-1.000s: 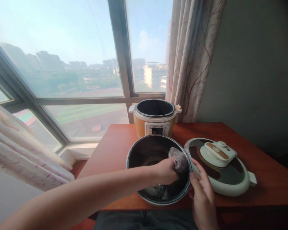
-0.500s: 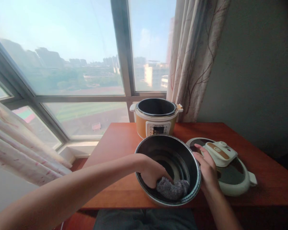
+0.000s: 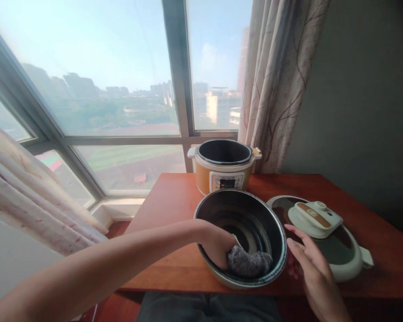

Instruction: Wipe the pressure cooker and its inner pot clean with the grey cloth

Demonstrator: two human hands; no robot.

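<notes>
Tilted toward me near the table's front edge is a dark inner pot (image 3: 242,210). My left hand (image 3: 218,246) reaches inside it and presses a grey cloth (image 3: 250,263) against the lower inner wall; some of its fingers are hidden behind the cloth. Just right of the pot's rim, my right hand (image 3: 310,257) has its fingers apart and holds nothing. Behind the pot stands a yellow and white electric pressure cooker (image 3: 204,174) with an open top. Its lid (image 3: 347,264), with a white and brown handle, lies beyond my right hand.
The reddish-brown wooden table (image 3: 174,197) carries all these things. Large windows (image 3: 121,80) rise behind it, with a patterned curtain (image 3: 275,80) at the right and another curtain (image 3: 27,192) at the left. My legs (image 3: 208,308) are under the front edge.
My right hand has let go of the pot's rim and moved a little to the right, its fingers opening. My left hand stays in the pot with the cloth. The view has shifted slightly.
</notes>
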